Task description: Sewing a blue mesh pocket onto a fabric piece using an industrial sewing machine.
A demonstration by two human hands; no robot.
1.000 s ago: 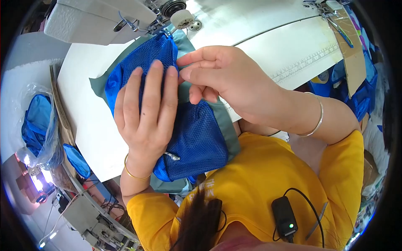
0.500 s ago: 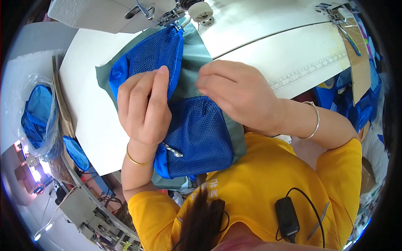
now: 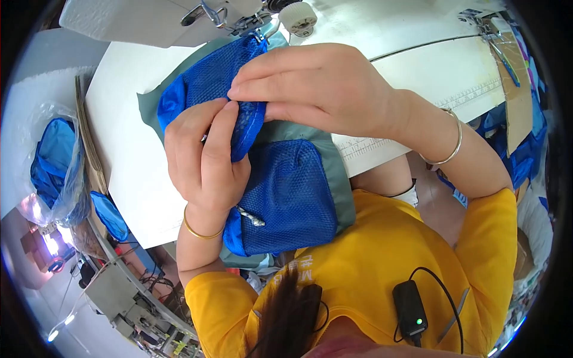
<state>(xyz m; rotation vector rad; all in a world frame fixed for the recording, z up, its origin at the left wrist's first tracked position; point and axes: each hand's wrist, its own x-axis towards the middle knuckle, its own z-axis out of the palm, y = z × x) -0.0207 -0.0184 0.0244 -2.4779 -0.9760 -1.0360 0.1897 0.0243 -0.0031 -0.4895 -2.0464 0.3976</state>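
Note:
A blue mesh pouch piece [image 3: 218, 70] runs from under the sewing machine's presser foot [image 3: 260, 37] toward me. My left hand [image 3: 206, 152] is closed on its near part. Pinched on the edge strip beside it, my right hand [image 3: 322, 89] meets the left fingertips. Grey-green fabric [image 3: 286, 129] lies beneath the mesh. Nearer my body, a second blue mesh pocket [image 3: 289, 197] with a white-and-dark cord end [image 3: 252, 217] rests on the same fabric.
The white sewing machine head [image 3: 143, 21] overhangs the white table [image 3: 137, 149]. At the right edge are a ruler strip [image 3: 441, 100], cardboard [image 3: 518, 110] and tweezers [image 3: 506, 64]. A plastic bag with blue pouches [image 3: 54, 155] hangs at the left.
My right hand has moved left and up onto the mesh edge, beside my left fingers. Its fingers were apart from the edge before. The mesh edge is now bent outward.

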